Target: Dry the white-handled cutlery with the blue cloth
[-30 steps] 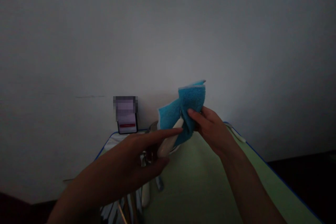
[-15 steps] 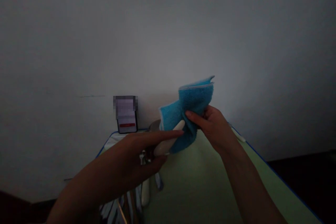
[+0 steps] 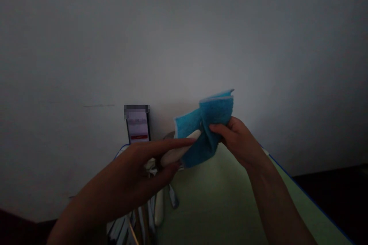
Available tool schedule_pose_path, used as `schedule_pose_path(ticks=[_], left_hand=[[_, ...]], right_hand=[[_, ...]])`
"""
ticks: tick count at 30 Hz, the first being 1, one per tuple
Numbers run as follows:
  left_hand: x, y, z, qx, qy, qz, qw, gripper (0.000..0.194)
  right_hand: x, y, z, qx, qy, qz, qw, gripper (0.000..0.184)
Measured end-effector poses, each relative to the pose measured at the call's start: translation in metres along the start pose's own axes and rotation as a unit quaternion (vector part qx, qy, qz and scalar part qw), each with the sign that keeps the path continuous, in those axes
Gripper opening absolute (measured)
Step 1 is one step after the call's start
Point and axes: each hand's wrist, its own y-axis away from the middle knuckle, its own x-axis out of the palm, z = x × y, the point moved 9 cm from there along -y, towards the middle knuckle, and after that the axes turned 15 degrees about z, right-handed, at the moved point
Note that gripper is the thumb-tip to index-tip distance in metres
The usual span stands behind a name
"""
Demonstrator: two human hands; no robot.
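A pale, rounded handle (image 3: 174, 154) lies in the grip of my left hand (image 3: 143, 164), its forefinger stretched along the top and its thumb below. What the handle belongs to cannot be made out; its far end reaches the blue cloth. My right hand (image 3: 238, 141) pinches that folded blue cloth (image 3: 217, 111), thumb on the near face and the other fingers behind. The cloth has a white hem and hangs in two folds above the table, touching the handle's far side.
Several utensils (image 3: 143, 222) lie at the lower left of the green tabletop (image 3: 207, 206), among them a pale handle (image 3: 159, 208). Against the grey wall (image 3: 184, 46) a phone (image 3: 138, 126) leans upright. Part of a round, dark object (image 3: 169, 134) shows behind my left hand.
My left hand and the handle have shifted slightly left. My right hand has moved a little right, and the cloth's upper fold sits slightly lower.
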Motion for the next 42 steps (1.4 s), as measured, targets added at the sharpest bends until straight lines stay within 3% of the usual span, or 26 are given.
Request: schedule_pose_path(ticks=[5, 8, 11, 17, 23, 28, 33, 39, 42], left_hand=[[-0.017, 0.002, 0.000, -0.004, -0.011, -0.083, 0.996, 0.026], [-0.024, 0.003, 0.004, -0.019, -0.003, -0.122, 0.992, 0.028], [-0.026, 0.002, 0.007, -0.030, 0.010, -0.124, 0.992, 0.032], [-0.028, 0.001, 0.008, -0.052, 0.005, -0.126, 0.991, 0.022], [-0.029, 0.002, 0.009, -0.072, 0.007, -0.142, 0.987, 0.023], [-0.033, 0.006, 0.000, -0.102, 0.028, -0.172, 0.979, 0.023], [-0.030, 0.006, 0.002, -0.108, 0.055, -0.155, 0.980, 0.021], [-0.023, -0.002, 0.005, -0.098, 0.055, -0.069, 0.991, 0.024], [-0.022, -0.004, 0.004, -0.098, 0.050, -0.057, 0.992, 0.024]], right_hand=[[0.004, -0.001, 0.004, -0.002, 0.044, 0.041, 0.998, 0.015], [0.006, -0.001, 0.008, -0.007, 0.105, 0.052, 0.993, 0.027], [0.009, 0.000, 0.014, -0.010, 0.168, 0.051, 0.984, 0.031], [0.010, 0.003, 0.024, -0.017, 0.255, 0.015, 0.967, 0.027], [0.019, 0.006, 0.034, -0.082, 0.281, 0.030, 0.956, 0.018], [0.023, 0.007, 0.029, -0.080, 0.257, 0.070, 0.961, 0.018], [0.026, 0.008, 0.021, -0.071, 0.247, 0.135, 0.957, 0.023], [0.025, 0.007, 0.027, -0.075, 0.281, 0.110, 0.950, 0.019], [0.024, 0.004, 0.025, -0.048, 0.273, 0.102, 0.955, 0.019]])
